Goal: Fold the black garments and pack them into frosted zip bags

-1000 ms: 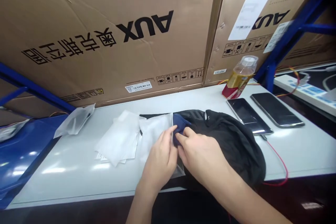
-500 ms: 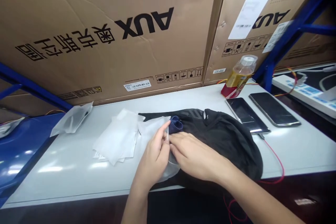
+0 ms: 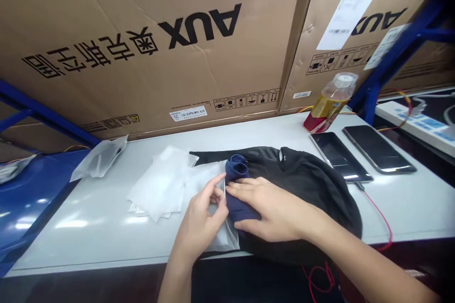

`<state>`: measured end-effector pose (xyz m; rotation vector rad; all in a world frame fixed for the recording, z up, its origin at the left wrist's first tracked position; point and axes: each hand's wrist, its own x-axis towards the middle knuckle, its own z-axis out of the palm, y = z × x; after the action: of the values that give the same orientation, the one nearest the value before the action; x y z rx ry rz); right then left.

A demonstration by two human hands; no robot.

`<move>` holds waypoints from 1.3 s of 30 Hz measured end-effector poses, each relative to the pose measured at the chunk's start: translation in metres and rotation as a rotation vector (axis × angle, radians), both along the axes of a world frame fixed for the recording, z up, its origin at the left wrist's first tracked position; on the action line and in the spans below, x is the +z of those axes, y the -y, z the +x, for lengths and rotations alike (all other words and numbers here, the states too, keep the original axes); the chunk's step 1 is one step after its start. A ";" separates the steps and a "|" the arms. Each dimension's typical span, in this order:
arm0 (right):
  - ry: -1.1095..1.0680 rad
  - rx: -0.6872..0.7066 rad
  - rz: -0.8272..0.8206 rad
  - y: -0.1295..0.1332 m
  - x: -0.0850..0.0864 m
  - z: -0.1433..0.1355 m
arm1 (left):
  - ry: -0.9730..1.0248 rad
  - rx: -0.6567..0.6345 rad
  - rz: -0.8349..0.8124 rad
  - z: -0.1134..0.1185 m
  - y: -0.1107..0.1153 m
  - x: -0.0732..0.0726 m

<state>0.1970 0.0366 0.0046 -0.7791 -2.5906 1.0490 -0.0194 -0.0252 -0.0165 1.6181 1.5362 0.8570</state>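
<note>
A rolled dark blue cloth [image 3: 237,165] lies at the middle of the table, on top of a black garment [image 3: 302,180]. My right hand [image 3: 270,208] rests on the blue cloth with its fingers spread. Just left of the cloth, a translucent frosted bag [image 3: 222,236] lies with its edge beside the roll. My left hand [image 3: 204,213] is at that bag's edge, its fingers curled and pinched; the bag's edge meets the fingertips. A stack of frosted bags [image 3: 159,184] lies farther left.
Large cardboard boxes [image 3: 142,80] stand behind the white table [image 3: 88,227]. At the right are a drink bottle [image 3: 329,104], two phones [image 3: 378,148] and a red cable [image 3: 378,210]. Another frosted bag [image 3: 101,158] lies at the back left, near a blue rack bar [image 3: 46,113].
My right hand has opened out flat over the blue cloth, more of which now shows. The left hand has moved slightly down and left. The view has shifted a little.
</note>
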 end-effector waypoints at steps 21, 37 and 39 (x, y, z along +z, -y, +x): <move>-0.019 -0.143 0.203 -0.012 -0.006 -0.002 | -0.374 0.034 0.187 -0.001 0.004 -0.025; -0.071 0.193 0.290 -0.008 -0.016 -0.033 | -0.369 -0.302 0.229 -0.007 -0.001 -0.011; -0.069 0.203 0.293 -0.007 -0.017 -0.036 | -0.355 -0.306 0.235 -0.006 -0.001 -0.009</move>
<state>0.1608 0.0431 -0.0120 -0.4097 -2.7192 0.7042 -0.0249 -0.0245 -0.0254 2.2041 1.3999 0.6219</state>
